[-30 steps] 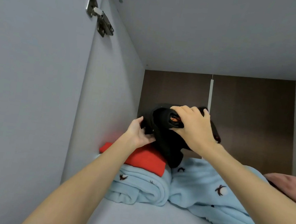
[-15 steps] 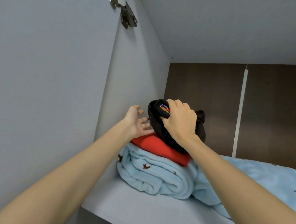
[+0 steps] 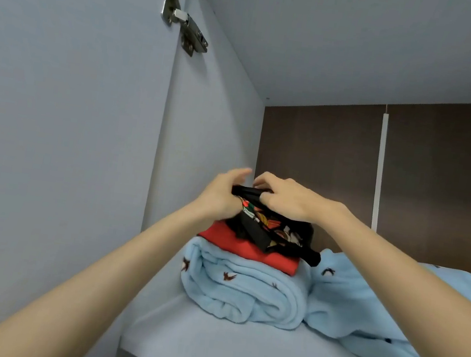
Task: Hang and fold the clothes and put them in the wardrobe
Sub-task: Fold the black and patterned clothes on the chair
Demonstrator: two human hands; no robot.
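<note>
Left hand (image 3: 219,198) n right hand (image 3: 288,198) pinch the top edge of the black colour-printed folded garment (image 3: 272,232), prob squaring it on the red folded cloth (image 3: 248,250) atop the rolled light-blue fleece blanket (image 3: 243,290), grey wardrobe shelf (image 3: 206,348).

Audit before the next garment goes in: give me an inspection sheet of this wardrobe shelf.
Surface: pale shelf, carrying one stack near its left wall.
Job's things: black printed garment on top of a red folded garment, which lies on a rolled light blue blanket.
Clutter: nothing seen.
Grippers: right hand curls its fingers over the black garment's top edge; left hand touches the same edge, grip unclear.
Cables: nothing seen.
Surroundings: metal hinge upper left; brown back panel with a white strip.
</note>
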